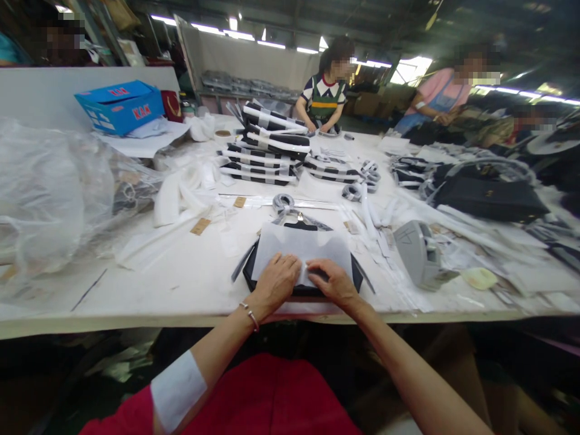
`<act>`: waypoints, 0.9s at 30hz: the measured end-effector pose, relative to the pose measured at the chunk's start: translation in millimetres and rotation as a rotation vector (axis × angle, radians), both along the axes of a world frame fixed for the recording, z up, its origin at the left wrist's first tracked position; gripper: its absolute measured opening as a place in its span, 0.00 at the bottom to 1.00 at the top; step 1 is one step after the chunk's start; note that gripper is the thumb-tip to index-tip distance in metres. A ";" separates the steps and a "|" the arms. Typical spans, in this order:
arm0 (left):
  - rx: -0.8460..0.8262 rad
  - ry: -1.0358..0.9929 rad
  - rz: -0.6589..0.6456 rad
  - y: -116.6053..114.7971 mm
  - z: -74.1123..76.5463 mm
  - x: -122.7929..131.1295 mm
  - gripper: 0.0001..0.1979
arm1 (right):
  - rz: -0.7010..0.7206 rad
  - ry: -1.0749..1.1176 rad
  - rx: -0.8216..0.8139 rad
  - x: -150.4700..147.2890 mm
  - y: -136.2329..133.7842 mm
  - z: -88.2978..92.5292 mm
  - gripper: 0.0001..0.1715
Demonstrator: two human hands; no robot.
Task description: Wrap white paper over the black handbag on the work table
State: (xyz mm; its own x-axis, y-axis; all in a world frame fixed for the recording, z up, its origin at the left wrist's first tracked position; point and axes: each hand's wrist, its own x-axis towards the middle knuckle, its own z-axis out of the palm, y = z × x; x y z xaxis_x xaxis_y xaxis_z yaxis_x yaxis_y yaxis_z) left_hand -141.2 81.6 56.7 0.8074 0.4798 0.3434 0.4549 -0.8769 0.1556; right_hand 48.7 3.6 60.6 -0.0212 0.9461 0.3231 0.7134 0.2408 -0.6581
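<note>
A black handbag (356, 279) lies flat at the table's near edge. A thin white sheet (290, 240) covers most of its upper face. My left hand (277, 279) rests palm down on the sheet, fingers stretched out over it. Beside it, my right hand (334, 283) touches the sheet with bent fingers, the thumb apart from the forefinger. Past the sheet's far edge show the bag's metal clasp (299, 216) and a wrapped coil of strap (283, 203). My hands hide the bag's near middle part.
Stacked black bags with white wrapping (267, 148) stand farther back. To the right are a grey tape dispenser (415, 254) and a larger black handbag (492, 196). Clear plastic (49, 199) and a blue box (120, 109) occupy the left. Co-workers (324, 99) stand beyond the table.
</note>
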 end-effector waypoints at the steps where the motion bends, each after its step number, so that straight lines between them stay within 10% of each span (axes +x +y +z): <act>1: -0.030 -0.019 -0.017 -0.3 0.1 -0.7 0.13 | -0.005 0.012 0.002 -0.9 -0.3 0.8 0.08; 13: -0.191 -0.252 -0.138 1.9 -10.1 -10.4 0.15 | -0.045 0.035 -0.048 -1.1 -0.8 5.6 0.11; 27: -0.241 -0.027 -0.173 6.3 -0.4 -7.2 0.11 | -0.018 -0.223 -0.177 -0.5 11.5 11.9 0.04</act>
State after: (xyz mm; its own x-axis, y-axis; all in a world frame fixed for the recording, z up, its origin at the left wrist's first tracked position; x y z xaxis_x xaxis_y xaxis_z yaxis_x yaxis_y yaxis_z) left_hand -148.4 87.9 56.3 0.8765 0.4060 0.2586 0.2946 -0.8773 0.3788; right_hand 48.2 15.1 72.5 -0.0557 0.9883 0.1417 0.8486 0.1217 -0.5148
